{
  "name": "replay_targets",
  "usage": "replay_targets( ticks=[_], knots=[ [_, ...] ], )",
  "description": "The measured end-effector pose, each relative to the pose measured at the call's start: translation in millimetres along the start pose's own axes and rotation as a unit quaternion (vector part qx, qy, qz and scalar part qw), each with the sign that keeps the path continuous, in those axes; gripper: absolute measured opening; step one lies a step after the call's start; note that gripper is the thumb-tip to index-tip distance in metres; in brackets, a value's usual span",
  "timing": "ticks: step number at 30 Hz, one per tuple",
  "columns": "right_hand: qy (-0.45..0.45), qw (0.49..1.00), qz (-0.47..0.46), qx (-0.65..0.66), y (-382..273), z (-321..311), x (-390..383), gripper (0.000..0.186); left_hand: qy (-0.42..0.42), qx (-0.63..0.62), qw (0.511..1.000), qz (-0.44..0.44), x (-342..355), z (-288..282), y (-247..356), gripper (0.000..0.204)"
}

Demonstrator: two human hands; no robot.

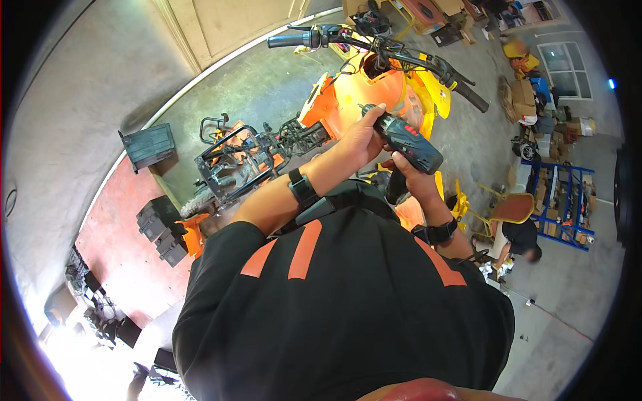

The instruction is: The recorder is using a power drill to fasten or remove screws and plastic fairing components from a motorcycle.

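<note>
Gripping a power drill, both hands closed on it. Power drill: dark casing, red marks, held before the chest, chuck pointing up and leftward. Left hand: curled at the chuck end, thumb alongside, fingers partly hidden. Right hand: closed at the handle, fingers partly hidden. Beyond: orange vehicle body, black handlebar grip at its left. Left, on the floor: black metal frame.
</note>
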State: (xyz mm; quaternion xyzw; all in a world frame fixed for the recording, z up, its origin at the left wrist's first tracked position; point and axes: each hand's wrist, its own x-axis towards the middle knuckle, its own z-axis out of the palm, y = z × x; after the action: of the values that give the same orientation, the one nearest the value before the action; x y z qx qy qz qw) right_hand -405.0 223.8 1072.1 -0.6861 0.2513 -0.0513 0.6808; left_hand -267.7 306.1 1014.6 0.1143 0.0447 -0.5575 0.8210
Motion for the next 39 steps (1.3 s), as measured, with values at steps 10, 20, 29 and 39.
replay_targets(
  ticks=[10, 20, 29, 39],
  knots=[
    [-0.002, 0.977, -0.095, -0.192, 4, -21, -9, 0.061, -0.051, -0.020, 0.998, -0.022, 19, -9, -20, 0.027],
    [-0.190, 0.892, -0.131, -0.388, 12, -54, 41, 0.112, -0.035, 0.098, 0.994, -0.039, 46, -10, -6, 0.023],
    [-0.107, 0.816, -0.019, -0.568, 56, -82, 138, 0.111, 0.141, 0.423, 0.890, -0.095, 134, -52, -2, 0.041],
    [-0.111, 0.862, 0.021, -0.494, 67, -81, 182, 0.118, 0.218, 0.632, 0.743, 0.000, 164, -70, 17, 0.062]
  ],
)
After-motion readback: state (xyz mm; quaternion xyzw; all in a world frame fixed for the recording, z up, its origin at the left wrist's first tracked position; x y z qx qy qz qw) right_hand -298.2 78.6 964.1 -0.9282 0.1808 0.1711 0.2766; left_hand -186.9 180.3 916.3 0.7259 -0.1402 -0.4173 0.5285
